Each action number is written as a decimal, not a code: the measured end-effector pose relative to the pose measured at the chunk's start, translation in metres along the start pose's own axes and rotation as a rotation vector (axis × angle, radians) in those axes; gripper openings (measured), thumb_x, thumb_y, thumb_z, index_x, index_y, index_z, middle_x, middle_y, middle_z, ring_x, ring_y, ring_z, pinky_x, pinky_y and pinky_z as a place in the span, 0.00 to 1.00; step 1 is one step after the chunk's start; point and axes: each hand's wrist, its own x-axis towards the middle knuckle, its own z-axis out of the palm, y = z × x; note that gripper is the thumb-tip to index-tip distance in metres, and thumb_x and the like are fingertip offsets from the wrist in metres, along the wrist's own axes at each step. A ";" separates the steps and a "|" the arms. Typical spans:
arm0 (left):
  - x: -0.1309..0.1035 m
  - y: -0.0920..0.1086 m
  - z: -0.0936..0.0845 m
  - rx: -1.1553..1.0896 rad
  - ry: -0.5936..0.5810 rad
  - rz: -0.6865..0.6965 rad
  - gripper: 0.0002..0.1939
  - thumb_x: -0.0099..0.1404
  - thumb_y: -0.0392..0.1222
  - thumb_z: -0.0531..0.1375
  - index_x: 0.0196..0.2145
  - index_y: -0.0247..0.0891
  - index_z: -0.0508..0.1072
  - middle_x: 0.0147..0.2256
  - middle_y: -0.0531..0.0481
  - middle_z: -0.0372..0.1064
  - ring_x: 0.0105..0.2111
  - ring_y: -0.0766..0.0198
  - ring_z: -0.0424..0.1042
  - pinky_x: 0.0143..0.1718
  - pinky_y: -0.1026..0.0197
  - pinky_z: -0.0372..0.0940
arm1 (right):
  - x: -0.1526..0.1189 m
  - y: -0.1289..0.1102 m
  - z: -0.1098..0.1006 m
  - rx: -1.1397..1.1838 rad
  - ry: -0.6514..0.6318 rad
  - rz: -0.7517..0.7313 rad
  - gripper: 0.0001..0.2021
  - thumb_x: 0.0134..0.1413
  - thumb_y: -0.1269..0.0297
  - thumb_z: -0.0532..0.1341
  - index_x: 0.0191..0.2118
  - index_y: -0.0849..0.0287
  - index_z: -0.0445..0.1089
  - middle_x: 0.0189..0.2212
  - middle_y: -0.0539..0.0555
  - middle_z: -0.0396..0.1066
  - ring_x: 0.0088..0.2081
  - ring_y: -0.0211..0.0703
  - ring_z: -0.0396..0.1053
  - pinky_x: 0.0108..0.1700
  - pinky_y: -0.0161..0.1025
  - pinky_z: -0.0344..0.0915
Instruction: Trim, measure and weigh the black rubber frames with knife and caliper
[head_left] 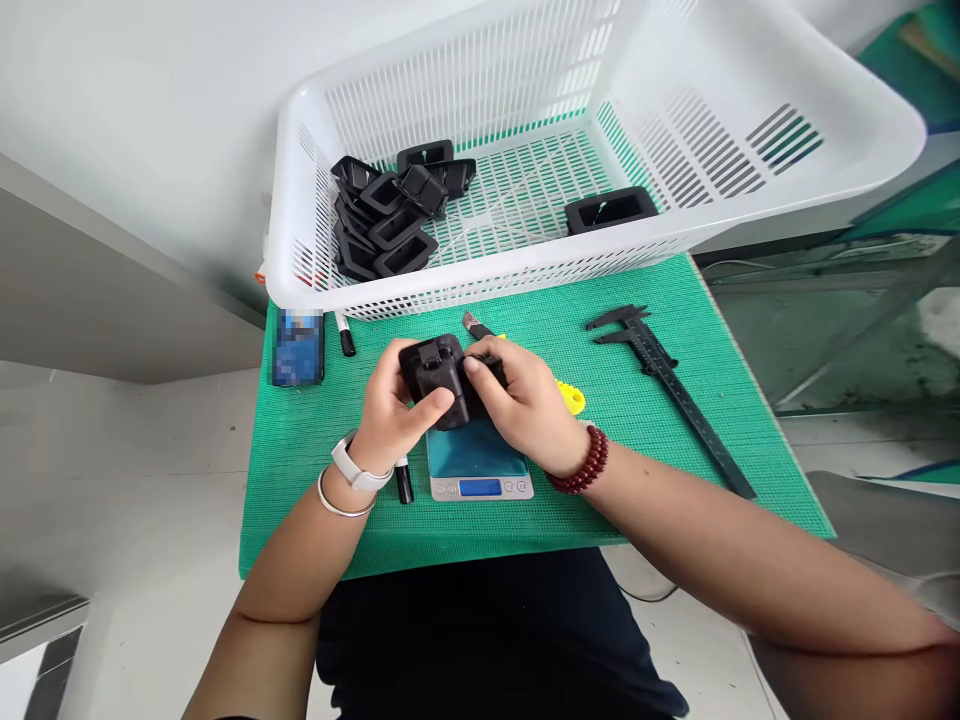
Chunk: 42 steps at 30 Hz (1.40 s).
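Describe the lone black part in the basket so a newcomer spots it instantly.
Start at the white slotted basket at the back of the green mat. A pile of black frame parts fills its left corner. The lone black frame part lies by itself against the front wall, right of centre, nothing touching it.

The two hands cover much of the black plastic part (439,378) they hold, and the right hand (525,400) hides all but the tip of a knife (474,325) and a yellow end (574,400) of a tool lying on the bench (637,440). The phone (298,347) beside the white basket (495,275) is blurred out, and the scale (480,470) shows a blue display too small to read. The basket's far wall is cut off by the top edge, and both forearms run out at the bottom.
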 end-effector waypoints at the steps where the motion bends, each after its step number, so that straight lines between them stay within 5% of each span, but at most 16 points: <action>1: 0.000 0.000 0.000 0.000 0.005 -0.006 0.24 0.58 0.60 0.65 0.41 0.40 0.67 0.32 0.52 0.66 0.30 0.67 0.68 0.28 0.64 0.64 | 0.000 0.000 0.000 0.008 0.005 0.014 0.07 0.63 0.66 0.54 0.32 0.55 0.63 0.28 0.50 0.69 0.30 0.40 0.65 0.34 0.39 0.62; 11: 0.002 -0.004 -0.001 -0.010 0.174 0.016 0.24 0.57 0.63 0.65 0.38 0.40 0.67 0.30 0.52 0.65 0.28 0.67 0.66 0.26 0.63 0.62 | -0.003 0.004 0.002 0.261 0.232 0.248 0.08 0.66 0.64 0.50 0.32 0.54 0.58 0.29 0.49 0.62 0.31 0.39 0.61 0.35 0.39 0.62; 15: 0.003 -0.005 -0.001 -0.030 0.205 0.041 0.24 0.56 0.62 0.66 0.37 0.40 0.66 0.29 0.53 0.65 0.27 0.68 0.65 0.26 0.63 0.61 | -0.001 0.006 0.001 0.318 0.219 0.214 0.05 0.59 0.71 0.51 0.33 0.54 0.58 0.31 0.50 0.64 0.33 0.39 0.62 0.37 0.39 0.64; 23: 0.002 -0.007 -0.002 -0.019 0.222 0.026 0.25 0.55 0.64 0.66 0.37 0.41 0.66 0.30 0.53 0.65 0.27 0.68 0.64 0.27 0.63 0.62 | 0.000 0.003 0.000 0.206 0.139 0.144 0.04 0.60 0.63 0.60 0.39 0.55 0.65 0.34 0.51 0.72 0.38 0.42 0.71 0.41 0.41 0.68; 42: 0.000 -0.002 -0.003 0.078 0.070 0.053 0.23 0.57 0.57 0.67 0.38 0.39 0.66 0.30 0.55 0.62 0.27 0.71 0.62 0.25 0.68 0.60 | 0.002 0.002 -0.003 -0.037 0.025 -0.020 0.04 0.53 0.72 0.61 0.34 0.59 0.73 0.31 0.51 0.77 0.32 0.40 0.73 0.37 0.38 0.68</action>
